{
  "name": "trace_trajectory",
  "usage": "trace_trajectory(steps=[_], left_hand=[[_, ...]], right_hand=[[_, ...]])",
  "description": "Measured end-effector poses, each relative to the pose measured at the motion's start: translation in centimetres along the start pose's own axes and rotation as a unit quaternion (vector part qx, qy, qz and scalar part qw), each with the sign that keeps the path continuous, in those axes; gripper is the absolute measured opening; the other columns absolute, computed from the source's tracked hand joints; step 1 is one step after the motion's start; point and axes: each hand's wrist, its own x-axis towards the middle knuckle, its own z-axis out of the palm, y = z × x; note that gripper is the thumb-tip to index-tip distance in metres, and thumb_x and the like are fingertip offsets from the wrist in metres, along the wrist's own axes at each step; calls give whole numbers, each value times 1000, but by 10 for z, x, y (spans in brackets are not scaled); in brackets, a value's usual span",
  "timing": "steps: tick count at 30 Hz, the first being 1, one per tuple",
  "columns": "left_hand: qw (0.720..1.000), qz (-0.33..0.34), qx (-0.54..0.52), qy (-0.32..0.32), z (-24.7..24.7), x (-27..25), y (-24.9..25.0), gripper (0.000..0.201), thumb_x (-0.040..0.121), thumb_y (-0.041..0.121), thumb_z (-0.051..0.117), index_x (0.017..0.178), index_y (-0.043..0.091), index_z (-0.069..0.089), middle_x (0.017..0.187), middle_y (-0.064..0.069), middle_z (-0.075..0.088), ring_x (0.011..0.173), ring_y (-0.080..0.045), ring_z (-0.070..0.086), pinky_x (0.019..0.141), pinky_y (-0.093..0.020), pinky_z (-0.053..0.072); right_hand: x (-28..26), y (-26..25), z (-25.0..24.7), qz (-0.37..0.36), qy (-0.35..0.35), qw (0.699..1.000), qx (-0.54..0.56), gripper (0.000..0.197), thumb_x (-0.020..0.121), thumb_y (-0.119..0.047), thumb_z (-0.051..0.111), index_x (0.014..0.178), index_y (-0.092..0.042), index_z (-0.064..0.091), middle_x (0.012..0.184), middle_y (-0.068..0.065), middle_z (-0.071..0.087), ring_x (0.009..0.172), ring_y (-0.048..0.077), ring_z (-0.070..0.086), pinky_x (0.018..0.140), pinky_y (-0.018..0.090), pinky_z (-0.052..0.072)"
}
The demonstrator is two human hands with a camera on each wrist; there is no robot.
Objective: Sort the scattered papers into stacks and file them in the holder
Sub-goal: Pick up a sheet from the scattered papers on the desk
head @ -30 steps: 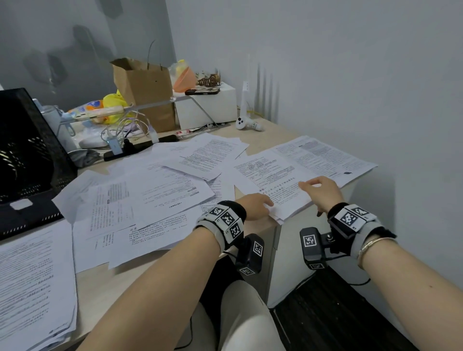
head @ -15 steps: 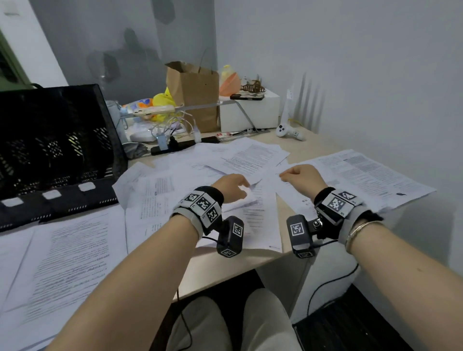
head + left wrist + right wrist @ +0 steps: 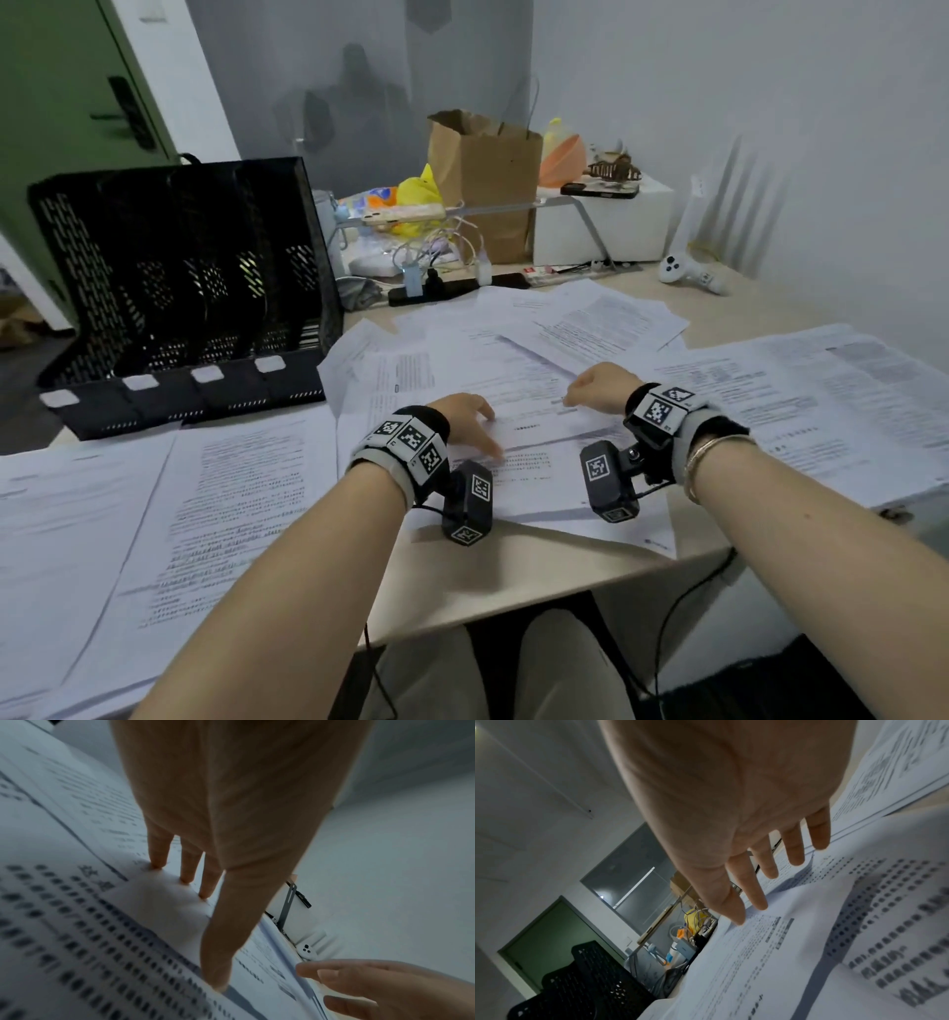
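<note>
Printed white papers lie scattered over the desk. My left hand presses its straight fingertips and thumb on a sheet in the middle. My right hand is just to its right, fingers extended low over the same overlapping sheets; whether they touch is unclear. Neither hand grips anything. The black mesh file holder stands at the back left, its slots dark. More papers lie at the near left and on the right.
Behind the papers stand a brown paper bag, a white box, a white controller and a power strip with cables. The desk's front edge runs just below my wrists. A green door is at the far left.
Both hands have moved left from the sheets at the desk's right end to the middle pile. My view has swung left, bringing the whole file holder in.
</note>
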Motion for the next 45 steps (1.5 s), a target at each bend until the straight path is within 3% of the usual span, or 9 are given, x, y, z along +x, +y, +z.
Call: trace_trajectory(steps=[3,10,15,20,26,32,36,40,45], left_hand=[[1000,0,6,5,2,3,-3,66,75,37,76,133,22,49,142,-1,41,129,-22,41,101,-29,34],[1000,0,-9,16,1,7,-6,60,76,37,75,130,22,52,139,-1,43,127,-21,41,96,-28,35],[998,-20,-53,33,6,8,-5,53,86,37,62,133,19,47,138,-2,47,124,-22,45,98,-30,38],[979,-34,-192,61,-2,5,-4,67,94,24,47,150,18,12,144,-13,41,127,-31,44,98,-31,36],[919,-42,-379,100,-10,-8,6,72,93,64,12,143,15,28,111,-22,63,91,-33,66,72,-34,52],[930,-57,-361,46,6,-12,19,41,93,19,57,122,1,35,81,-10,58,66,-28,66,57,-35,58],[954,-60,-288,48,13,-17,33,27,91,26,61,85,4,47,73,-10,62,49,-17,64,48,-23,52],[965,-69,-243,69,22,-15,45,15,93,7,49,103,-2,55,96,-15,62,75,-31,63,77,-38,57],[943,-57,-283,164,9,-24,46,11,94,4,43,103,3,48,110,-13,56,86,-31,65,67,-40,58]], right_hand=[[6,-3,3,18,1,998,-61,39,84,-37,62,107,-5,66,111,8,64,107,29,55,95,34,40],[11,0,-3,29,10,998,-48,44,85,-34,61,58,-13,34,60,5,34,55,20,35,49,29,25],[-4,6,-12,-44,77,988,128,31,87,-14,60,97,15,65,83,20,62,77,28,58,76,39,50],[-32,18,-17,-66,81,971,217,21,86,-16,66,88,4,72,89,17,71,83,28,65,87,40,54],[-63,38,-10,-28,96,942,320,29,89,-17,61,69,3,67,69,13,69,66,26,65,72,29,57],[-77,49,-6,8,94,938,332,37,90,-16,61,57,0,61,55,10,62,49,19,61,60,30,58],[-86,54,-2,14,68,956,286,33,91,-16,59,61,-1,59,53,7,59,48,13,56,45,17,49],[-90,59,-4,10,63,961,271,27,90,-16,61,68,-2,62,64,9,62,56,14,57,48,16,49],[-94,58,-6,-9,74,954,291,16,83,2,66,98,4,61,88,17,62,64,20,62,59,22,57]])
